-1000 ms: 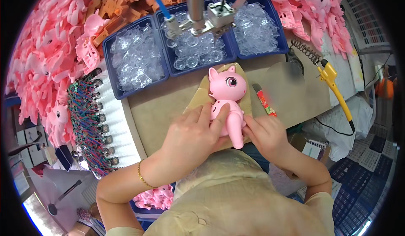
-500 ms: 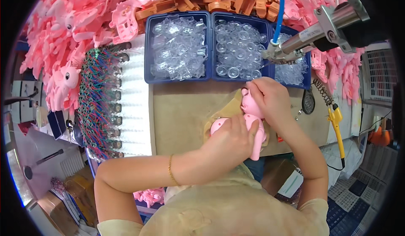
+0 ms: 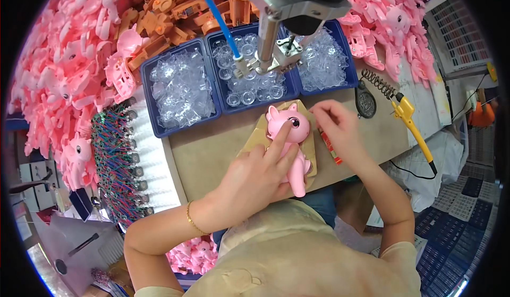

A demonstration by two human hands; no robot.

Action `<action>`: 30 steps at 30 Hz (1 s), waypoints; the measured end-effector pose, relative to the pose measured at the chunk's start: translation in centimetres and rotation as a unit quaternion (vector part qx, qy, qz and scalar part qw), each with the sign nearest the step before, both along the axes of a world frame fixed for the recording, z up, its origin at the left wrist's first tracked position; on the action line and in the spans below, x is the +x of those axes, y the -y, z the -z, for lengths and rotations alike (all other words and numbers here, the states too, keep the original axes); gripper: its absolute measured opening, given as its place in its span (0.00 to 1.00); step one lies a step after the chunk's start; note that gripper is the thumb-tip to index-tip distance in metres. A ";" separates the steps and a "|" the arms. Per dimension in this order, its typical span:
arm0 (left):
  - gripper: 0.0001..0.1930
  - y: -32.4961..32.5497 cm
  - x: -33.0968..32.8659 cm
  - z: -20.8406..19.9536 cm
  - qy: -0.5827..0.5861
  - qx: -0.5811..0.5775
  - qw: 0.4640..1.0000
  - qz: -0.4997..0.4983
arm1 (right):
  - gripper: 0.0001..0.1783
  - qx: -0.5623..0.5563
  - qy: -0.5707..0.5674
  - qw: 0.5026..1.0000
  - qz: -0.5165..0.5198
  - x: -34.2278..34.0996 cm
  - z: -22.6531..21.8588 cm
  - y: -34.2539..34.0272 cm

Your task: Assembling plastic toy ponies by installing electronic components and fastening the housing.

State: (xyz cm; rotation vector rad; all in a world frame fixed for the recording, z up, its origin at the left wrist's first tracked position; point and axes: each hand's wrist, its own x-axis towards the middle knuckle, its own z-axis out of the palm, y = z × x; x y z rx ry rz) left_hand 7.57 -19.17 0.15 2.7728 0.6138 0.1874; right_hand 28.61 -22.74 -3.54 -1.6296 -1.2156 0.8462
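On a tan shaped fixture (image 3: 257, 135) lies a pink pony-like toy figure (image 3: 291, 128), its round head with one dark eye toward the far side. My left hand (image 3: 255, 172) rests across the figure's body, index and middle fingers stretched over it up to the head, the thumb side hidden. Just right of the head, my right hand (image 3: 340, 129) hovers off the toy with thumb and fingertips drawn together. Whatever may be between those fingertips is too small to make out. Beneath that hand, a red and yellow strip (image 3: 330, 147) lies beside the fixture.
Blue bins (image 3: 214, 87) of clear plastic parts stand beyond the toy, under a metal overhead tool (image 3: 268, 42) with a blue hose. Pink shells (image 3: 69, 47) and orange housings (image 3: 180, 13) are heaped behind. Wired parts (image 3: 114, 164) line the left; a yellow-handled tool (image 3: 411, 124) hangs right.
The view has turned and shifted. My right hand has come away from the toy's head to its right, uncovering the eye. My left hand's fingers now extend along the figure.
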 end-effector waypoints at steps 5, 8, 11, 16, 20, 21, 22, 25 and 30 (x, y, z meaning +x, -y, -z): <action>0.26 0.6 0.5 0.5 -0.020 0.070 0.997 -0.024 | 0.13 0.104 -0.324 0.940 -0.013 -0.8 -1.7 -2.8; 0.26 0.8 0.5 0.6 -0.003 0.062 0.997 -0.036 | 0.13 0.220 0.129 0.967 0.016 -3.0 -0.7 -4.2; 0.26 0.8 0.4 0.7 0.002 0.044 0.998 -0.052 | 0.10 -0.008 -0.140 0.990 -0.022 -3.1 -0.6 -5.1; 0.27 1.6 -0.1 2.4 0.052 0.106 0.993 -0.027 | 0.09 -0.040 0.115 0.978 -0.171 -2.7 -1.1 -5.0; 0.29 1.3 -0.1 1.8 0.046 0.038 0.997 -0.052 | 0.12 -0.119 0.066 0.977 -0.163 -2.6 -2.0 -5.4; 0.29 1.3 0.0 2.0 0.046 0.034 0.997 -0.059 | 0.11 -0.119 0.076 0.976 -0.167 -2.7 -2.2 -5.5; 0.29 1.3 0.1 2.1 0.049 0.025 0.997 -0.057 | 0.11 -0.122 0.076 0.974 -0.173 -2.7 -2.1 -5.6; 0.29 1.4 0.1 2.3 0.050 0.026 0.997 -0.048 | 0.10 -0.080 0.149 0.966 -0.194 -2.5 -1.9 -5.5; 0.27 1.4 -0.1 2.6 0.051 0.054 0.996 -0.048 | 0.07 -0.030 -0.127 0.991 0.023 -3.2 -1.1 -4.4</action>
